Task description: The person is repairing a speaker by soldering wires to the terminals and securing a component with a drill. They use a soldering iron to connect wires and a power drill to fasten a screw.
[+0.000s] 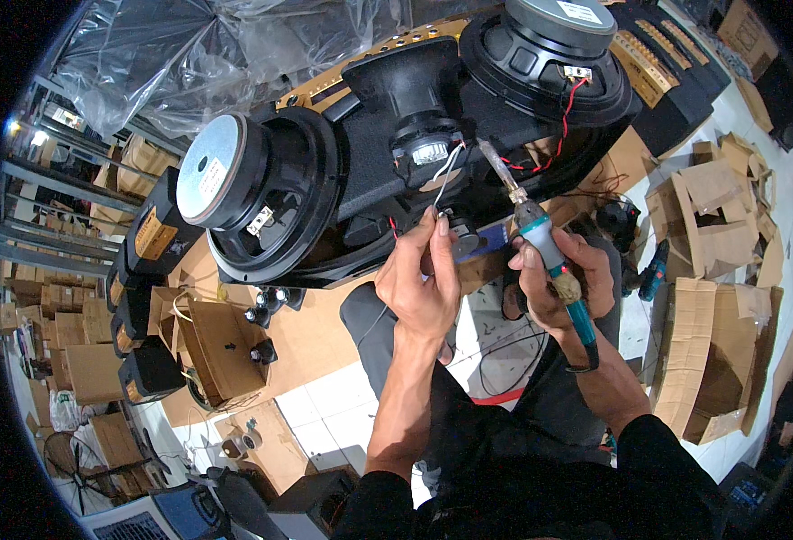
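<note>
My left hand (422, 279) is closed, thumb and fingertips pinching the lower end of a pair of white wires (450, 169). These wires come down from beside a small driver on a black horn (414, 85). What else may sit in the pinch is too small to tell. My right hand (566, 286) is wrapped round the grey and teal handle of a soldering iron (535, 227), its tip pointing up and left toward the speaker cabinet (368, 171). Large loudspeakers lie magnet-up at the cabinet's left (214, 171) and right (554, 40).
Red wires (566, 126) run from the right loudspeaker into the cabinet. Open cardboard boxes stand on the right (716, 360) and left (225, 346). Clear plastic sheeting (207, 54) hangs behind. A teal power tool (655, 270) is right of my knees; dark cables (513, 364) lie between my legs.
</note>
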